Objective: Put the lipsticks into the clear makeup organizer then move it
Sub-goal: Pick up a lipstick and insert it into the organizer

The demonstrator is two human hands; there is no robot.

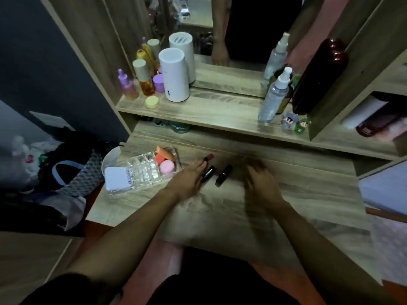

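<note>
Three lipsticks lie on the wooden vanity top. A dark red one (208, 158) is farthest back, a black one (209, 173) sits just below it, and a second black one (224, 175) lies to their right. My left hand (189, 179) rests flat with its fingertips touching the dark red and the first black lipstick, gripping neither. My right hand (259, 179) is motion-blurred, fingers spread, hovering right of the lipsticks with nothing in it. The clear makeup organizer (145, 170) stands left of my left hand, holding orange and pink sponges (166, 166) and a white compact (116, 178).
A raised shelf (215, 115) behind holds a white cylinder device (174, 75), several small bottles (143, 80), a spray bottle (275, 95) and small figurines (295, 123). A mirror stands above. A white bowl (110, 157) sits at the table's left edge; bags lie on the floor.
</note>
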